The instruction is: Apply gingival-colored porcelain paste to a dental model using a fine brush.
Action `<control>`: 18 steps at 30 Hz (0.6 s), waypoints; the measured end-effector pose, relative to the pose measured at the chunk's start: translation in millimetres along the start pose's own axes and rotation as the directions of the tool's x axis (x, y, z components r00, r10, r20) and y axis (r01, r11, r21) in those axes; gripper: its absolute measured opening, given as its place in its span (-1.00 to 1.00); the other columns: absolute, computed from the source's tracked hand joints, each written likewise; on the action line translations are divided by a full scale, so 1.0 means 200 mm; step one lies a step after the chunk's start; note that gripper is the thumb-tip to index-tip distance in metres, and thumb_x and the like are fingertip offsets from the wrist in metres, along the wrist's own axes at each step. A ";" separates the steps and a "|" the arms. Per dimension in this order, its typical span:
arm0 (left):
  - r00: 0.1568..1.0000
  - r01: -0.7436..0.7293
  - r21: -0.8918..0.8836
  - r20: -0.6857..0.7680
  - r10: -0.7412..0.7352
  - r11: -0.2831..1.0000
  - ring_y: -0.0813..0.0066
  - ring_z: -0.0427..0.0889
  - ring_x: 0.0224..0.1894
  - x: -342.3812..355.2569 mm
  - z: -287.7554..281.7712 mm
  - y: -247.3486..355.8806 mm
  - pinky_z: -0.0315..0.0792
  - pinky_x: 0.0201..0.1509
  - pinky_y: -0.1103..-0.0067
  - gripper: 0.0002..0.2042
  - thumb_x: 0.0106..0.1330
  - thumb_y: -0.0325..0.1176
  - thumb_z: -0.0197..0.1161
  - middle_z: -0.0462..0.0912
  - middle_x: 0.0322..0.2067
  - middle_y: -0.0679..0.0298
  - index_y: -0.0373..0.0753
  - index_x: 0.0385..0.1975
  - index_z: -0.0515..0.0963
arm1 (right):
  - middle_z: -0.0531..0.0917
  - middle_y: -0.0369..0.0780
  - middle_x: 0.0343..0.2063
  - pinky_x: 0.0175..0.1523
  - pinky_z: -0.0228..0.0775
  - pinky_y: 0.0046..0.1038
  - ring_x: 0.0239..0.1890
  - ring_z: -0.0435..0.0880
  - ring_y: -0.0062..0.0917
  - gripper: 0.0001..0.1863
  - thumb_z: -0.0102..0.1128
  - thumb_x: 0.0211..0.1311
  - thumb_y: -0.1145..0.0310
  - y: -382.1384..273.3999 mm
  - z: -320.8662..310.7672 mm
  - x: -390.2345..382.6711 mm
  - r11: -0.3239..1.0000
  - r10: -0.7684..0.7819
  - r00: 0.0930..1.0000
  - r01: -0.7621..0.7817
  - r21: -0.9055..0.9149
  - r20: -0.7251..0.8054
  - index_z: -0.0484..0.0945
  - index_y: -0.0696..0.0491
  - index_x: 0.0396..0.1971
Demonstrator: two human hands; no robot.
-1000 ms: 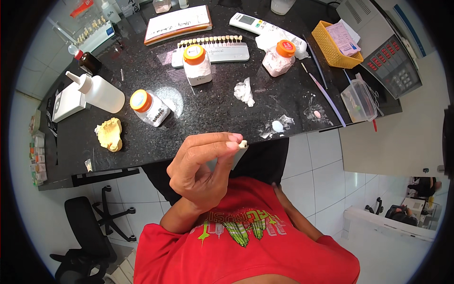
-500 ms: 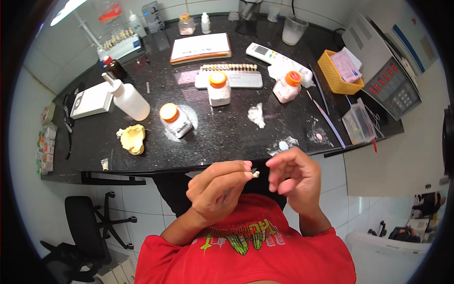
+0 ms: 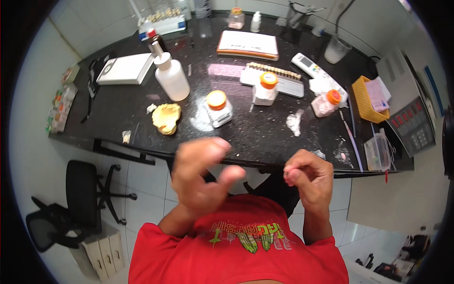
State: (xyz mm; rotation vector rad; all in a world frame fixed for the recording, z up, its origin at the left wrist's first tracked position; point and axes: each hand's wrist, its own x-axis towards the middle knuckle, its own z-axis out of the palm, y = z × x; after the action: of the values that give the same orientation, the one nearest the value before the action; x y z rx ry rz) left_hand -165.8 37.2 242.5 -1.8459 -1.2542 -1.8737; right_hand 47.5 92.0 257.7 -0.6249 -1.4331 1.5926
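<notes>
My left hand (image 3: pixel 201 180), blurred by motion, hovers open before the black desk's front edge (image 3: pixel 262 161), thumb and fingers spread, nothing visible between them. My right hand (image 3: pixel 309 180) is right of it, thumb and index fingertip pinched; whatever is in them is too hidden to make out. Nearest on the desk are a yellow dental cast (image 3: pixel 165 118), a jar with orange lid (image 3: pixel 218 112) and crumpled white tissue (image 3: pixel 293 124). Behind stand two more orange-lidded jars (image 3: pixel 266 92) (image 3: pixel 325 105) and a shade guide with tooth tabs (image 3: pixel 283 87). A pink blob (image 3: pixel 343 156) lies at the right.
A squeeze bottle (image 3: pixel 171 79), white box (image 3: pixel 120 68), notepad (image 3: pixel 247 45) and remote (image 3: pixel 307 66) are farther back. At the right are a yellow basket (image 3: pixel 364 99), brushes (image 3: pixel 352 144), plastic container (image 3: pixel 376 154) and panelled machine (image 3: pixel 411 125). An office chair (image 3: pixel 82 189) stands lower left.
My left hand held a small pale piece in a pinch; it is now open. My right hand rose beside it, then closed and moved right. The whole view has shifted.
</notes>
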 end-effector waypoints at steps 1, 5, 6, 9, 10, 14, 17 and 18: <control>0.984 0.068 0.016 -0.167 -0.065 0.998 0.30 0.60 -0.16 -0.02 -0.02 -0.05 0.49 -0.06 0.45 -0.45 0.05 -0.34 0.50 0.59 -0.15 0.08 -0.35 0.01 0.41 | 0.59 -0.23 -0.41 -0.36 0.35 -0.69 -0.43 0.51 -0.71 -0.97 0.22 0.21 0.57 0.00 -0.01 -0.01 0.999 -0.021 1.000 0.021 -0.034 -0.014 0.61 0.20 -0.37; 0.931 0.341 0.476 -0.053 -0.361 0.810 0.23 0.46 0.13 0.08 -0.29 -0.16 0.31 0.24 0.39 -0.22 -0.03 -0.22 0.54 0.52 0.02 0.09 -0.32 0.20 0.32 | 0.58 -0.22 -0.42 -0.36 0.38 -0.67 -0.44 0.52 -0.68 -0.96 0.21 0.22 0.57 0.06 -0.04 0.00 0.991 -0.121 0.992 0.122 -0.050 0.027 0.61 0.21 -0.36; 0.910 0.363 0.546 -0.033 -0.413 0.755 0.22 0.43 0.16 0.10 -0.32 -0.17 0.29 0.26 0.38 -0.20 -0.05 -0.20 0.55 0.52 0.04 0.08 -0.31 0.22 0.31 | 0.58 -0.22 -0.42 -0.36 0.38 -0.67 -0.44 0.52 -0.68 -0.96 0.21 0.22 0.57 0.07 -0.03 0.00 0.992 -0.116 0.993 0.118 -0.042 0.035 0.61 0.21 -0.36; 0.841 0.368 0.674 0.052 -0.539 0.640 0.19 0.39 0.19 0.09 -0.35 -0.19 0.29 0.26 0.36 -0.20 -0.05 -0.21 0.54 0.49 0.06 0.07 -0.28 0.23 0.32 | 0.60 -0.19 -0.44 -0.36 0.42 -0.66 -0.44 0.59 -0.64 -0.97 0.24 0.18 0.60 0.08 0.00 0.00 0.991 -0.124 0.992 0.122 0.058 0.023 0.60 0.22 -0.37; 0.840 0.370 0.677 0.049 -0.540 0.637 0.19 0.39 0.19 0.08 -0.35 -0.21 0.29 0.26 0.36 -0.20 -0.05 -0.21 0.54 0.49 0.06 0.07 -0.28 0.23 0.32 | 0.61 -0.17 -0.45 -0.37 0.45 -0.65 -0.44 0.62 -0.61 -0.95 0.27 0.16 0.61 0.08 0.01 0.00 0.993 -0.093 0.995 0.092 0.079 0.017 0.60 0.22 -0.38; 0.784 0.444 0.665 0.037 -0.620 0.601 0.23 0.53 0.07 0.08 -0.34 -0.23 0.37 0.20 0.40 -0.32 -0.06 -0.29 0.54 0.55 0.03 0.11 -0.27 0.14 0.44 | 0.64 -0.12 -0.47 -0.40 0.50 -0.65 -0.43 0.69 -0.54 -0.91 0.31 0.10 0.64 0.06 0.03 -0.01 0.989 -0.042 0.999 0.041 0.145 0.001 0.59 0.22 -0.39; 0.785 0.483 0.618 0.009 -0.619 0.621 0.27 0.54 0.06 0.07 -0.33 -0.23 0.39 0.17 0.41 -0.41 -0.01 -0.40 0.48 0.56 -0.02 0.12 -0.27 0.10 0.47 | 0.64 -0.10 -0.46 -0.38 0.52 -0.64 -0.42 0.69 -0.53 -0.93 0.30 0.12 0.64 0.05 0.03 -0.01 0.987 -0.007 1.000 0.007 0.160 -0.001 0.59 0.23 -0.38; 0.819 0.462 0.596 -0.003 -0.574 0.657 0.27 0.54 0.05 0.07 -0.33 -0.22 0.41 0.16 0.41 -0.41 -0.01 -0.45 0.44 0.54 -0.03 0.10 -0.30 0.11 0.45 | 0.64 -0.10 -0.46 -0.38 0.52 -0.64 -0.42 0.69 -0.53 -0.93 0.30 0.12 0.64 0.06 0.03 -0.01 0.987 -0.008 1.000 0.008 0.159 -0.004 0.59 0.23 -0.38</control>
State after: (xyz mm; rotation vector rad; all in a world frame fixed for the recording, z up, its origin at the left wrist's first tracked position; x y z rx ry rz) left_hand -245.1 23.3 248.6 -1.4233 -2.3157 -1.2772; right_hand 40.8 87.3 247.6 -0.5272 -1.2896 1.6794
